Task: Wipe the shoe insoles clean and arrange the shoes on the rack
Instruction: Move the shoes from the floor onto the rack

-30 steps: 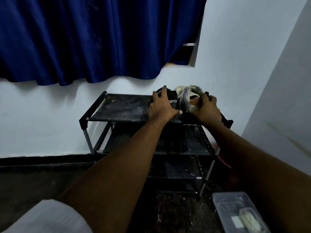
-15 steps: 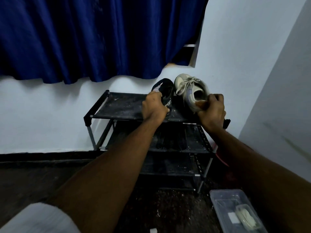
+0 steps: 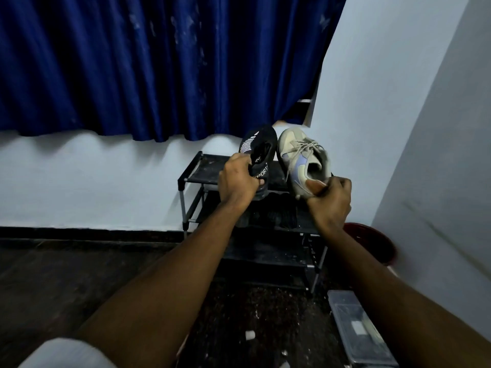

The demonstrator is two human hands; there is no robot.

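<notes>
The left hand (image 3: 239, 181) gripped a black fabric sports shoe with white stripes and white lettering on its side (image 3: 259, 152) at the heel, fingers curled tightly round the collar. The right hand (image 3: 329, 200) held a beige and pale-lavender lace-up sneaker (image 3: 303, 163) the same way: the thumb was pressed across the side near the heel and the other fingers were wrapped underneath. Both shoes were tipped up, toes pointing away from the person and heels toward the camera, with their openings facing up. They sat just beside each other. The toes were close together at the top, but I could not tell whether they touched.

The pair was raised over the right part of a black three-tier shoe rack with grey metal posts (image 3: 204, 171), which stood against a white wall (image 3: 106, 176). Its top shelf showed bare and dusty to the left of the hands. Dark shapes lay on the middle shelf, too dim to make out.

A deep blue pleated curtain (image 3: 159, 62) hung above the rack. On the dark, speckled floor (image 3: 79, 266) at lower right lay a clear plastic box (image 3: 356, 322) with something pale inside. A dark red round bucket (image 3: 372, 243) stood by the side wall, behind the right forearm. A white sleeve (image 3: 63, 354) showed at the bottom left.
</notes>
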